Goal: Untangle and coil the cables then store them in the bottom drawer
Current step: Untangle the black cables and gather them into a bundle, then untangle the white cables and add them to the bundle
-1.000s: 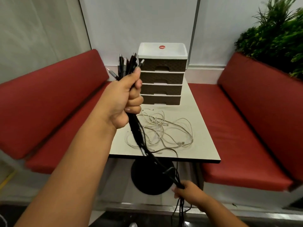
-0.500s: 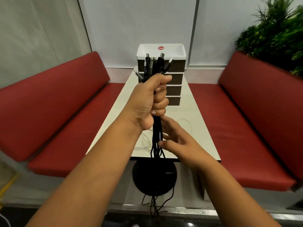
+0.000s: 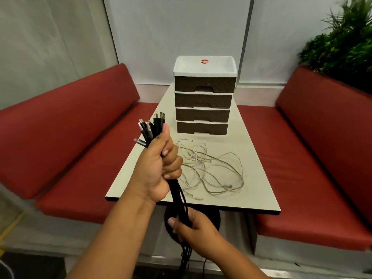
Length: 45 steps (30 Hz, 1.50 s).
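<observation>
Black cables [image 3: 179, 200] now gripped lower by right hand [image 3: 193, 228]

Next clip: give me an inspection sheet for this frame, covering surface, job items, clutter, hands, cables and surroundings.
Surface: pale table, bare along its right side.
Job items: four-drawer organiser at the far end, all drawers closed; bottom drawer not yet opened.
Clutter: nothing seen.
Hands: left hand grips the black cable bundle near its plug ends; right hand grips the same bundle lower, below the table edge.
Cables: black ones held straight, tails hanging toward the floor; white cables lie loose and tangled on the table.
Surroundings: red benches on both sides, green plant on the right.
</observation>
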Available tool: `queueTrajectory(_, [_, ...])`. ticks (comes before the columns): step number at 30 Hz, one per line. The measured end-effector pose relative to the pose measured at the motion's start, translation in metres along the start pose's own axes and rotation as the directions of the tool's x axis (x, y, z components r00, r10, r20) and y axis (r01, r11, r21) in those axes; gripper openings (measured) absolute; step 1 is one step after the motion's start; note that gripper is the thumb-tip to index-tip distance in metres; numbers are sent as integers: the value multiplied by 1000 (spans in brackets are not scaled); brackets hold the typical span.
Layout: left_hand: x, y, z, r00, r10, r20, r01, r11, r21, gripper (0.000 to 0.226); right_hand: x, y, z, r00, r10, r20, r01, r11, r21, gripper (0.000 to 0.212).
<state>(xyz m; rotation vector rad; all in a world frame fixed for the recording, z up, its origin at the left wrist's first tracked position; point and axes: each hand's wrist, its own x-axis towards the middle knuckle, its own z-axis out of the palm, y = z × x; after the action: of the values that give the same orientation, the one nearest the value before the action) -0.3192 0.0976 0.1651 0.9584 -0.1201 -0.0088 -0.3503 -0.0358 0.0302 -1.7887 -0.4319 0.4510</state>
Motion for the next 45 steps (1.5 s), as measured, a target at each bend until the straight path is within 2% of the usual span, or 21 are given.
queueTrajectory(4, [7, -5, -24, 996, -14, -82, 14, 1000, -4, 50, 5, 25, -1, 996, 51, 70, -42, 992, -117, 14])
queueTrajectory(8, [19, -12, -47, 985, -50, -163, 48, 999, -20, 49, 14, 41, -10, 983, 162, 81, -152, 980, -126, 59])
queueTrajectory(10, [28, -16, -58, 979, -87, -186, 86, 996, -16, 50, 23, 51, -16, 973, 213, 87, -195, 964, -178, 69])
queueTrajectory(13, [43, -18, -73, 964, -147, -224, 150, 989, -2, 53, 40, 50, -29, 935, 309, 172, -225, 895, -384, 75])
queueTrajectory(16, [59, -17, -92, 950, -191, -247, 191, 981, -24, 53, 61, 46, -39, 925, 341, 166, -213, 829, -517, 70])
queueTrajectory(21, [90, -12, -122, 939, -231, -256, 229, 973, -40, 52, 114, 28, -41, 976, 211, -59, -217, 895, -390, 25])
queueTrajectory(24, [111, -10, -136, 932, -262, -252, 261, 965, -38, 51, 155, 18, -36, 971, 160, -178, -212, 919, -333, 21])
queueTrajectory(26, [122, -8, -144, 924, -280, -260, 285, 958, -18, 52, 181, 15, -28, 970, 156, -186, -216, 905, -366, 18])
queueTrajectory(28, [134, -6, -151, 913, -301, -274, 313, 950, 0, 52, 203, 17, -14, 982, 157, -104, -188, 850, -492, 14])
queueTrajectory(30, [146, -4, -159, 902, -327, -282, 342, 940, 3, 53, 217, 23, 4, 987, 159, -38, -145, 748, -648, 21])
queueTrajectory(32, [155, -3, -165, 891, -357, -282, 373, 928, 2, 53, 221, 33, 19, 990, 133, -39, -115, 636, -763, 26])
queueTrajectory(34, [163, -1, -170, 880, -383, -282, 402, 916, 10, 52, 224, 40, 26, 995, 87, -48, -90, 591, -801, 22])
queueTrajectory(36, [169, 0, -173, 871, -402, -281, 425, 905, 24, 52, 228, 43, 23, 994, 64, -87, -108, 614, -782, 18])
queueTrajectory(40, [180, 0, -176, 856, -440, -270, 462, 886, 21, 51, 240, 31, -2, 960, 53, -276, -207, 796, -569, 13])
queueTrajectory(43, [187, -2, -174, 846, -463, -265, 486, 874, 21, 50, 248, 10, -25, 901, 118, -417, -265, 912, -314, 13])
queueTrajectory(45, [191, -1, -173, 846, -466, -259, 487, 873, 22, 45, 254, -11, -41, 846, 194, -497, -240, 970, -30, 13])
